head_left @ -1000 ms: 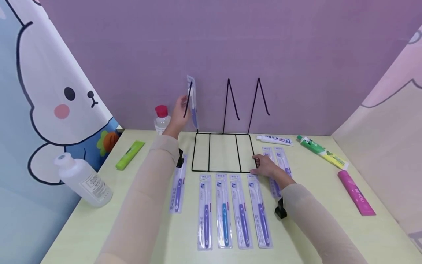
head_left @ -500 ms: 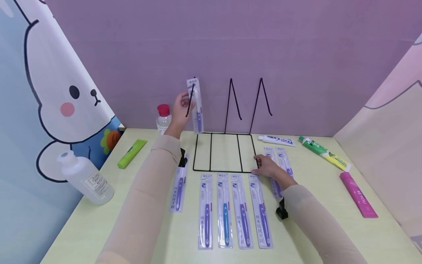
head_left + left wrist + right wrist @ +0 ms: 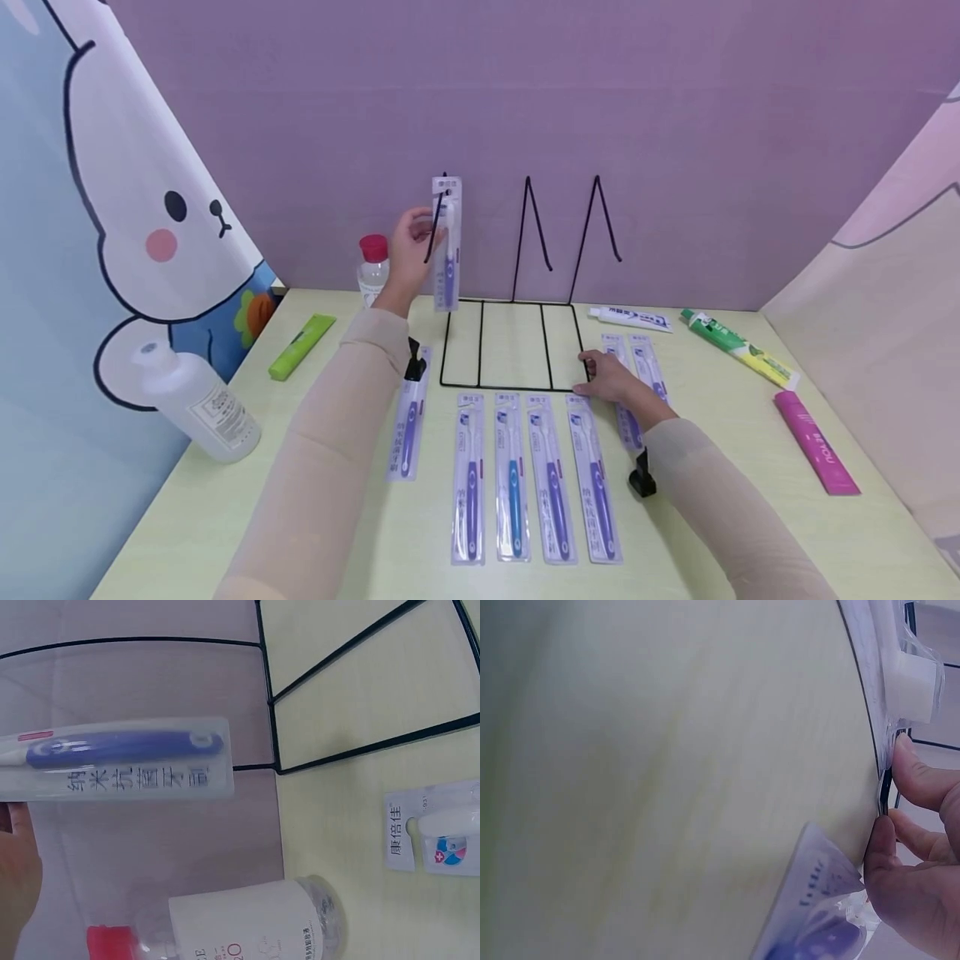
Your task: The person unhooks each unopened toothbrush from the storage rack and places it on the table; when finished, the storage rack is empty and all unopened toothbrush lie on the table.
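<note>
My left hand (image 3: 411, 247) is raised at the back and pinches a packaged purple toothbrush (image 3: 448, 246) by its edge. The pack hangs upright against the leftmost hook of a black wire rack (image 3: 510, 388), its top at the hook's peak. In the left wrist view the pack (image 3: 127, 757) lies across the wire frame (image 3: 274, 735). My right hand (image 3: 607, 377) grips the rack base's front right corner, thumb and fingertips (image 3: 922, 776) on the wire (image 3: 886, 787). The rack's other two hooks (image 3: 528, 225) are bare.
Several packaged toothbrushes (image 3: 513, 475) lie in a row before the rack, one (image 3: 407, 417) to its left, two (image 3: 645, 367) under my right hand. White (image 3: 628, 317), green (image 3: 738, 347) and pink (image 3: 816, 442) tubes lie right. A red-capped bottle (image 3: 372, 268), a clear bottle (image 3: 197, 404) and a green case (image 3: 302, 346) stand left.
My left hand has turned the packaged toothbrush from edge-on to face me and shifted it slightly right onto the leftmost hook. My right hand has stayed on the rack corner.
</note>
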The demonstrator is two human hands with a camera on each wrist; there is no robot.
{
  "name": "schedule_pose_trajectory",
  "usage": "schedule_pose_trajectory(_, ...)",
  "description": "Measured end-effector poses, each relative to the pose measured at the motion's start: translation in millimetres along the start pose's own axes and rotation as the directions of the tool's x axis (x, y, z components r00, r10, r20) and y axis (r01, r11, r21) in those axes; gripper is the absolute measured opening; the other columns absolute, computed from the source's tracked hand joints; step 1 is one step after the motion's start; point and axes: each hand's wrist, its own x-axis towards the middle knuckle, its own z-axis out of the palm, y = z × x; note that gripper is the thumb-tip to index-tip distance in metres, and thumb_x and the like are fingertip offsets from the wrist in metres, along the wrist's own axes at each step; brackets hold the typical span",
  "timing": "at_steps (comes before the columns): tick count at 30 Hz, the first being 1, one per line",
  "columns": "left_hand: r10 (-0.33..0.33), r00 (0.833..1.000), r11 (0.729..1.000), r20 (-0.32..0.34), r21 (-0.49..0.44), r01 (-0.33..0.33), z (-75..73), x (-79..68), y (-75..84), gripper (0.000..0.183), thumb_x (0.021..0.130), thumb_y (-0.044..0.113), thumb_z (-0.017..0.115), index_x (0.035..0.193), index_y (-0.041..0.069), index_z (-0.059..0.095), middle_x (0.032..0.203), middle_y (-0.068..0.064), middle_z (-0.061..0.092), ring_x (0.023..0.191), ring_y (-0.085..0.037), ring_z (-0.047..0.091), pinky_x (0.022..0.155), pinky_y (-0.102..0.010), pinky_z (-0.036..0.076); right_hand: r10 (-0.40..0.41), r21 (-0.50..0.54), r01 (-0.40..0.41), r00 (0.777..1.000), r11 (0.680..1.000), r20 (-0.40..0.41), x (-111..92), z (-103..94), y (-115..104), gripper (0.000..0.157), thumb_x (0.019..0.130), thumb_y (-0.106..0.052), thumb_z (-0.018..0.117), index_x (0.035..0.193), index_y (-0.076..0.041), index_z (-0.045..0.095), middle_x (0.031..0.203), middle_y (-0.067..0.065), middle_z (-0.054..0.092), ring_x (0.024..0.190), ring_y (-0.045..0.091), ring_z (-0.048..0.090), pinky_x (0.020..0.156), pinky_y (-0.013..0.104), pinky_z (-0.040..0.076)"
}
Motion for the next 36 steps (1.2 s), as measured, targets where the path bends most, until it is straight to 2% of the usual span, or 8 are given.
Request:
schedule_pose_trajectory(5,0.031,0.998,0.998,0.050,0.056,-0.033,2.2,-5.3,5.2,0.036,0.086,0.012,0.062,0.119,0.007,0.049,0.105,-0.014,0.060,0.094,-0.021,0.056,0.082,-0.032,0.045,-0.002,-0.002,0.002,1.000,1.000,0.007,-1,-1.5,-1,0.068,0.079,-0.019,0.071,0.134,-0.001,0.037,0.123,0.022,0.043,0.113,0.035,0.040,0.095,0.046,0.033)
schedule_pose_trajectory(13,0.070,0.989,0.990,0.134,0.113,-0.086,-6.2,-20.6,15.8,0.037,0.086,0.007,0.061,0.120,0.000,0.047,0.104,-0.019,0.059,0.092,-0.026,0.056,0.080,-0.033,0.046,-0.023,-0.014,0.023,1.000,1.000,0.016,-1,-1.8,-7,0.068,0.079,-0.018,0.071,0.134,0.000,0.036,0.122,0.023,0.043,0.112,0.036,0.040,0.094,0.046,0.033)
schedule_pose_trajectory(15,0.047,0.989,0.991,0.137,0.119,-0.063,-8.4,-23.2,13.3,0.037,0.086,0.006,0.060,0.120,0.001,0.048,0.105,-0.018,0.059,0.093,-0.025,0.056,0.081,-0.033,0.045,-0.020,-0.015,0.020,1.000,1.000,0.014,-1,-1.4,-7,0.067,0.079,-0.018,0.071,0.134,0.000,0.036,0.122,0.023,0.043,0.113,0.035,0.040,0.094,0.046,0.033)
schedule_pose_trajectory(19,-0.024,0.994,0.995,0.105,0.102,0.014,-19.0,-26.0,-10.5,0.038,0.085,0.006,0.062,0.120,0.005,0.049,0.104,-0.016,0.060,0.092,-0.022,0.057,0.080,-0.032,0.046,-0.018,-0.020,0.018,1.000,1.000,0.015,0,0.4,-7,0.067,0.079,-0.017,0.070,0.134,-0.001,0.036,0.123,0.022,0.043,0.114,0.035,0.040,0.095,0.045,0.033)
schedule_pose_trajectory(26,-0.110,0.991,0.982,0.071,0.161,0.097,-56.3,-51.6,-34.1,0.038,0.085,0.006,0.062,0.121,0.005,0.051,0.104,-0.019,0.059,0.090,-0.024,0.057,0.080,-0.034,0.046,-0.025,-0.024,0.026,0.999,0.999,0.021,1,1.3,-7,0.067,0.080,-0.018,0.070,0.134,0.001,0.036,0.122,0.023,0.042,0.113,0.035,0.040,0.095,0.045,0.033)
schedule_pose_trajectory(29,-0.165,0.984,0.961,0.063,0.235,0.146,-73.3,-63.5,-39.8,0.039,0.086,0.009,0.061,0.123,0.006,0.049,0.106,-0.020,0.057,0.093,-0.026,0.056,0.080,-0.037,0.046,-0.023,-0.021,0.023,0.999,1.000,0.022,0,0.7,-8,0.067,0.080,-0.017,0.070,0.134,0.001,0.035,0.123,0.023,0.042,0.114,0.035,0.039,0.095,0.045,0.033)
schedule_pose_trajectory(31,-0.223,0.973,0.934,0.050,0.297,0.199,-85.0,-70.4,-43.4,0.039,0.087,0.013,0.060,0.124,0.008,0.048,0.109,-0.017,0.056,0.096,-0.026,0.054,0.080,-0.036,0.046,-0.018,-0.022,0.018,1.000,1.000,0.022,0,0.4,-9,0.067,0.080,-0.017,0.070,0.134,0.001,0.035,0.123,0.023,0.042,0.114,0.035,0.039,0.095,0.045,0.032)
schedule_pose_trajectory(36,-0.379,0.924,0.854,0.045,0.402,0.331,-111.9,-81.8,-54.4,0.040,0.090,0.016,0.056,0.127,0.011,0.043,0.113,-0.015,0.052,0.097,-0.027,0.053,0.078,-0.037,0.047,-0.019,-0.018,0.019,1.000,1.000,0.022,0,-0.4,-8,0.067,0.079,-0.017,0.070,0.134,0.001,0.035,0.123,0.024,0.043,0.114,0.036,0.039,0.095,0.046,0.032)
